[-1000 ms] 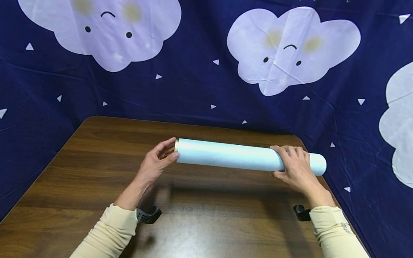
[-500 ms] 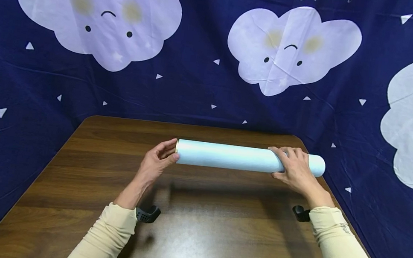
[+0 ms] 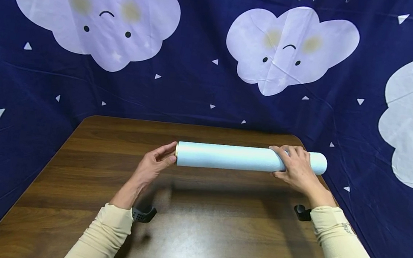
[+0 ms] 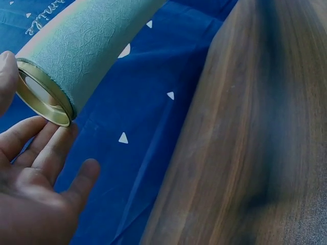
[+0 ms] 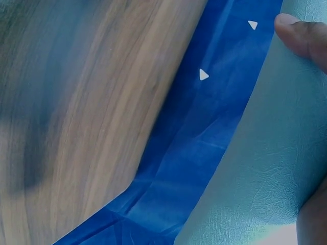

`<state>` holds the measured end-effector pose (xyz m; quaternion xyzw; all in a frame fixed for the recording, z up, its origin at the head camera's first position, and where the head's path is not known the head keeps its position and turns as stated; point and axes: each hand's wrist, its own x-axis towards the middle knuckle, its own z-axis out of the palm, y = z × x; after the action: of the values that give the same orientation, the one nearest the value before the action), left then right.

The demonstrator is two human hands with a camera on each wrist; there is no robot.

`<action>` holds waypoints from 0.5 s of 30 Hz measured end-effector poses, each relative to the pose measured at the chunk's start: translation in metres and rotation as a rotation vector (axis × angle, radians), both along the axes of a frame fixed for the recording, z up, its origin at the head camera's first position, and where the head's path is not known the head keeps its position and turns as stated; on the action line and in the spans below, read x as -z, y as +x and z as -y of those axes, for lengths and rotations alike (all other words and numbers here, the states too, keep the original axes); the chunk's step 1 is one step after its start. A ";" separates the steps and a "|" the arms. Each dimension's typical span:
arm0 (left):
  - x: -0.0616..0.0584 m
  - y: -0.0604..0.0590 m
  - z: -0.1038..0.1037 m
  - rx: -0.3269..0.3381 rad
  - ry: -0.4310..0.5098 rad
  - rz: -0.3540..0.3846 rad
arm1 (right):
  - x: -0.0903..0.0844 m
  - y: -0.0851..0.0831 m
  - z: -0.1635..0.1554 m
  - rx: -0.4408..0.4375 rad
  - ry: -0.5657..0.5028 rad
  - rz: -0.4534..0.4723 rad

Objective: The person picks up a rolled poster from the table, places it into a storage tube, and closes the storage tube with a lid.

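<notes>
A long light blue tube point(image 3: 222, 157) with a creased, leathery surface is held up above the table, its left end slightly lower than its right. My left hand point(image 3: 149, 167) pinches the gold metal rim point(image 4: 60, 109) at the left end, thumb on one side and fingertips on the other. Inside that rim something whitish shows, though whether it is a lid cannot be told. Near the other end, my right hand point(image 3: 296, 170) grips the tube from above. Its thumb point(image 5: 301, 38) presses on the blue surface in the right wrist view.
Below lies a brown wood-grain table point(image 3: 108, 168) with the tube's shadow across it. A dark blue cloth point(image 3: 191, 97) printed with white clouds and triangles hangs behind and at the sides. Dark wrist straps point(image 3: 145, 214) sit at both cuffs.
The tube's left end has dipped a little and its right end has risen slightly. My left hand has lowered with it. The right hand keeps its grip.
</notes>
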<state>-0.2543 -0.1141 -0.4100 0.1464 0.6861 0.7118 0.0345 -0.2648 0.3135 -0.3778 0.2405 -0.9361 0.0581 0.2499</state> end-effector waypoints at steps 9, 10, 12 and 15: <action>-0.002 0.000 0.000 -0.024 0.012 0.017 | 0.000 0.000 0.005 -0.012 -0.004 -0.018; -0.002 0.000 0.001 -0.026 0.013 0.017 | -0.001 0.001 0.006 -0.013 -0.003 -0.021; -0.003 0.000 0.001 -0.028 0.014 0.014 | -0.001 0.001 0.006 -0.017 -0.002 -0.029; -0.005 0.000 0.001 -0.029 0.016 0.012 | -0.001 0.001 0.007 -0.019 -0.005 -0.035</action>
<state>-0.2546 -0.1153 -0.4055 0.1321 0.6824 0.7185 0.0272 -0.2635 0.3062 -0.3763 0.2496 -0.9292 0.0584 0.2664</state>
